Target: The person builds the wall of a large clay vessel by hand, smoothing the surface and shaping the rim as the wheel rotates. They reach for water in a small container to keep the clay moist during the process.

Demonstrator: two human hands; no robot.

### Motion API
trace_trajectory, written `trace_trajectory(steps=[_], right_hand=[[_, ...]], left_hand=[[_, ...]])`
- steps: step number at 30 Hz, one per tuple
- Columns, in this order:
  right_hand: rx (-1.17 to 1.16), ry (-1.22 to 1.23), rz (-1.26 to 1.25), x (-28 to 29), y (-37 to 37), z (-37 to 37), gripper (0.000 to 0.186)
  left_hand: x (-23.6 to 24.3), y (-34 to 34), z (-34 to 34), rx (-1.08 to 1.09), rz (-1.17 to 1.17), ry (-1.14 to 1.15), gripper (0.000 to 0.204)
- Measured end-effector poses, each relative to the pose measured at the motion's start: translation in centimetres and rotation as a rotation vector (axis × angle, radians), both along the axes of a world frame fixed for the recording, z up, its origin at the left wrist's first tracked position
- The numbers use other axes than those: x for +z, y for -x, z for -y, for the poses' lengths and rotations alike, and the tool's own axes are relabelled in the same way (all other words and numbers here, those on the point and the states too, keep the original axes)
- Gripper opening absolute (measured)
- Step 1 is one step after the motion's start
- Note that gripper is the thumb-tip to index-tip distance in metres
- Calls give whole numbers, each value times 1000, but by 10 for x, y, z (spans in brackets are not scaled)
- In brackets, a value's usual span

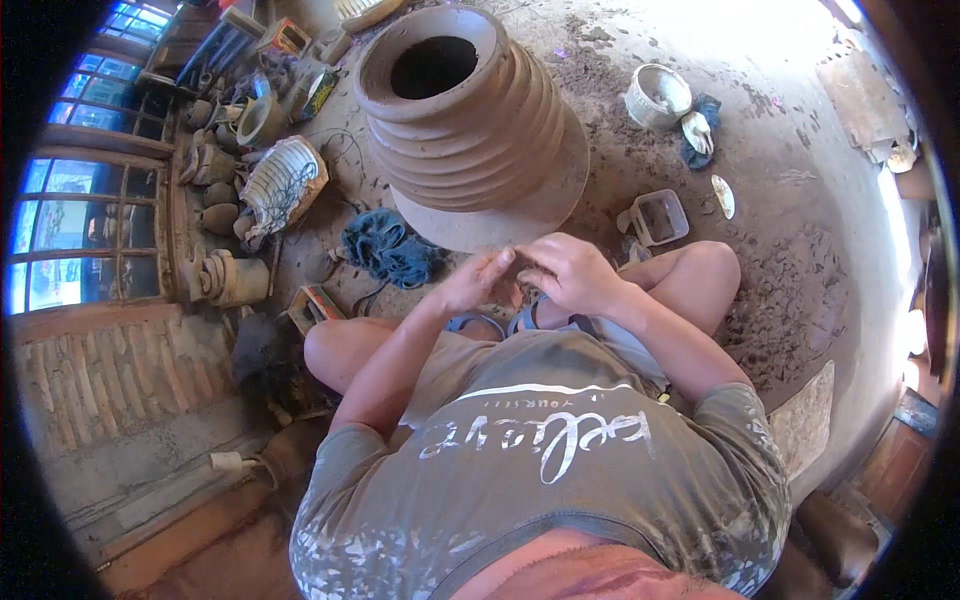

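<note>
My left hand (478,282) and my right hand (568,270) meet over my crossed legs, fingers curled toward each other and closed; what lies between them, if anything, is too small and shadowed to make out. Just beyond them stands a large ridged clay pot (450,150) with a dark open mouth, on a round base (530,215). A crumpled teal cloth (390,245) lies on the floor at the front left of the pot.
To the right are a plastic tub (660,216), a small oval disc (723,195), a white bucket (657,100) and a glove (698,133). At left, small pots (219,218), a ribbed pale object (275,185) and other clutter line the windowed wall. Clay scraps (790,330) litter the floor.
</note>
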State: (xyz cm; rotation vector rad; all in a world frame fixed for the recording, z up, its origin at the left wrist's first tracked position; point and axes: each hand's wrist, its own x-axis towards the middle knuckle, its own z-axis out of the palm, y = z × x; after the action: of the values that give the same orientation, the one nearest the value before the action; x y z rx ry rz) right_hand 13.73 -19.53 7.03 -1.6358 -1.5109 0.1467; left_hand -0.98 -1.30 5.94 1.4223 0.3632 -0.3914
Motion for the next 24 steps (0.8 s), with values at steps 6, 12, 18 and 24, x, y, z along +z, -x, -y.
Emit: trace_trajectory(steps=[6,12,18,24], right_hand=[[18,0,93,-13,4,5,10],[-172,70,-235,-9,9,8,13],[-234,142,-479,-13,7,9,17],[-329,29,-602,26,-12,-17,17]], left_hand=[[-18,1,14,36,-118,119,69],[-24,-12,36,201,143,-94,50],[-44,-8,26,257,90,-684,45],[-61,-2,22,-77,85,-1395,55]])
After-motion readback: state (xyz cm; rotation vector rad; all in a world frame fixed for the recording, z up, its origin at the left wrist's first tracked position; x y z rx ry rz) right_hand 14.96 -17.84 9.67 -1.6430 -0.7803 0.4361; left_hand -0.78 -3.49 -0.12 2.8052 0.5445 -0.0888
